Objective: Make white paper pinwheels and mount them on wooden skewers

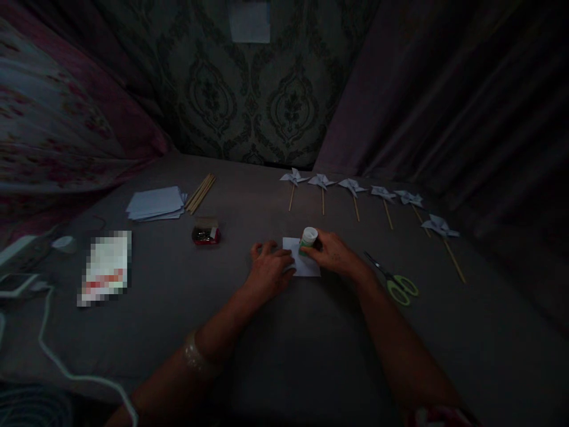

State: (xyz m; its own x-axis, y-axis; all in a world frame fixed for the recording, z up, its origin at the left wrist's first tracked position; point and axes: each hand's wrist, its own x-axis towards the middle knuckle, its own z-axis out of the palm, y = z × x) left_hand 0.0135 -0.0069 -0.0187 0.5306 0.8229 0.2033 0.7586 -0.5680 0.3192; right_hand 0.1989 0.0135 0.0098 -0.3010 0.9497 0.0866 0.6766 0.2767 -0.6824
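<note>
Through the head feed, I have the small square of white paper (309, 269) on the grey cloth surface (288, 350), just in front of me and between my two hands. My left hand (269, 267) is released, fingers spread, with its fingertips over the paper's left edge. My right hand (332, 252) grasps a small green-and-white container (310, 235), upright or nearly so, over the upper right part of the sheet. Whether its base touches the paper I cannot tell; my fingers hide it

I judge the step in hand to be working the container against the sheet, perhaps as a glue stick. The next move calls for light, even pressure from the right and a flat left hand pinning the edge, since paper this thin could slide or crease

The scissors (400, 289) lie to the right of my right hand, handles towards me. Six paper pinwheels on sticks (294, 177) fan out beyond and to the right. To the left lie the stacked paper (155, 203), loose sticks (201, 194) and an open red box of small metal pieces (207, 235)
</note>
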